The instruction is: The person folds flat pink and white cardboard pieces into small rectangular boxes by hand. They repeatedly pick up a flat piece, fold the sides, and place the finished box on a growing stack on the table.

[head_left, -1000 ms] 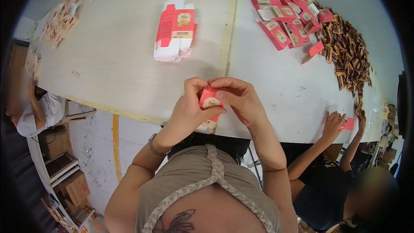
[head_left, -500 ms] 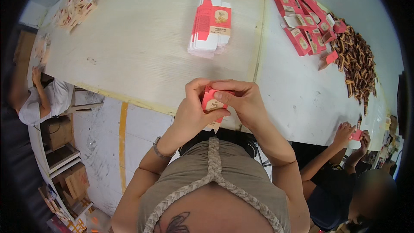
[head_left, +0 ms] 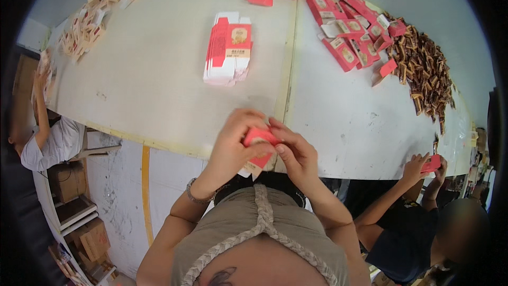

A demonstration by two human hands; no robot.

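In my left hand (head_left: 236, 139) is a small red and cream carton (head_left: 259, 151), its fingers wrapped round the far side and the thumb across the front. White and cream flaps stick out at the carton's near end, close to my body. My right hand (head_left: 297, 151) is at the carton's right side. Its thumb and fingers are apart, with the index fingertip at the far right corner. Beyond my hands lies a stack of flattened red and white cartons (head_left: 228, 47), slightly fanned.
Red cartons (head_left: 349, 34) lie heaped at the far right beside a pile of brown wrapped pieces (head_left: 423, 71). Cream cartons (head_left: 87, 26) are piled at far left. A co-worker at right holds a red carton (head_left: 431, 163); another person's arm (head_left: 41, 100) reaches the table's left end.
My right thumb has come off the carton's front and the right hand has opened out. The carton is tilted differently in my left hand. The whole view has shifted, moving the table things left.
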